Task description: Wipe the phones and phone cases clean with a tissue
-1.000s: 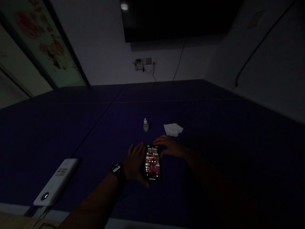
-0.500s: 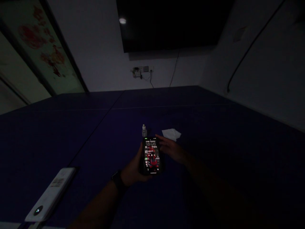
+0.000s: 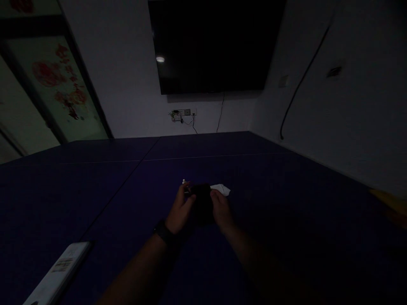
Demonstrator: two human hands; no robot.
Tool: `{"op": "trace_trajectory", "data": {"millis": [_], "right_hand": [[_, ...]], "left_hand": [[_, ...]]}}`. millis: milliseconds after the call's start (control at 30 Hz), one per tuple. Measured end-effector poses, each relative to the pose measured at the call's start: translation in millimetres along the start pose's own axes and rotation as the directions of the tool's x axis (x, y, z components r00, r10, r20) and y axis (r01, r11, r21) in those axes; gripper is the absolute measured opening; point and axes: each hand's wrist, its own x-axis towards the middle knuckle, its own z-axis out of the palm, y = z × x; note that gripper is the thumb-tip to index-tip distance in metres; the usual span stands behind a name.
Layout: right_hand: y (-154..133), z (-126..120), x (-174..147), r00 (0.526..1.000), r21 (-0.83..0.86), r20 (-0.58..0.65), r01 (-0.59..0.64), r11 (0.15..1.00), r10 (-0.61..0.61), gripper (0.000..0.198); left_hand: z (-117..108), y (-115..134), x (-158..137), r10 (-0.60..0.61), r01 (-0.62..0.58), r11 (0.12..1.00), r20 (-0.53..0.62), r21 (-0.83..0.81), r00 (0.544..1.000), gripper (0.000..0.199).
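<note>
The 2 hands share a black, flat, rectangular phone, held upper centre over the dark blue, smooth worktop. The left hand, with a black-strapped watch on its wrist, has its grip clamped on the phone's left edge, thumb at the near face. The right hand has its grip clamped on the right edge, thumb near the upper corner. The phone's near face is dark; whether its lower end touches the worktop is too dark to tell. Just beyond the left fingers shows the white cap of a small bottle, mostly hidden. A crumpled white tissue lies just beyond the right hand. A long white plastic device lies well apart, at lower left.
</note>
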Motion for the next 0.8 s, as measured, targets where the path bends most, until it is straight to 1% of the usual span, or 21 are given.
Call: {"op": "trace_trajectory", "data": {"millis": [33, 67, 100, 200, 333, 433, 500, 667, 800], "right_hand": [[-2.7, 1.5, 2.0, 0.999, -0.028, -0.035, 0.014, 1.000, -0.015, 0.045], [-5.7, 3.7, 3.9, 0.997, -0.047, -0.071, 0.020, 0.999, -0.024, 0.041], [-8.7, 6.2, 5.5, 0.994, -0.062, -0.101, 0.026, 0.998, -0.032, 0.036], [-14.9, 12.9, 7.5, 0.988, -0.112, -0.123, 0.074, 0.991, -0.088, 0.027], [-14.9, 15.7, 2.7, 0.982, -0.148, -0.074, 0.164, 0.975, -0.176, 0.021], [-12.4, 14.7, -2.3, 0.976, -0.160, -0.029, 0.210, 0.965, -0.217, 0.020], [-11.0, 13.7, -4.7, 0.975, -0.169, 0.000, 0.221, 0.961, -0.224, 0.020], [-10.1, 10.5, -6.8, 0.967, -0.197, 0.087, 0.252, 0.948, -0.239, 0.027], [-10.0, 6.7, -6.9, 0.950, -0.221, 0.136, 0.305, 0.926, -0.280, 0.036]], "left_hand": [[-0.4, 7.1, 8.7, 0.011, -0.011, 0.999, -0.007, 0.035, 1.000, 0.041], [-0.4, 13.2, 16.8, 0.034, -0.036, 0.995, 0.020, 0.098, 0.999, 0.035], [-0.2, 18.2, 23.6, 0.056, -0.055, 0.983, 0.001, 0.174, 0.998, 0.032], [1.6, 24.1, 34.2, 0.089, -0.076, 0.958, -0.036, 0.278, 0.995, 0.025], [3.8, 17.4, 29.4, 0.124, -0.105, 0.924, -0.028, 0.367, 0.992, 0.025], [2.5, 10.6, 21.5, 0.193, -0.186, 0.880, 0.029, 0.438, 0.981, 0.023], [0.5, 6.8, 17.2, 0.219, -0.227, 0.861, 0.070, 0.456, 0.973, 0.021], [-2.4, -0.2, 9.0, 0.243, -0.272, 0.841, 0.121, 0.468, 0.962, 0.023], [0.5, -1.4, 1.6, 0.288, -0.303, 0.827, 0.106, 0.474, 0.952, 0.026]]}}
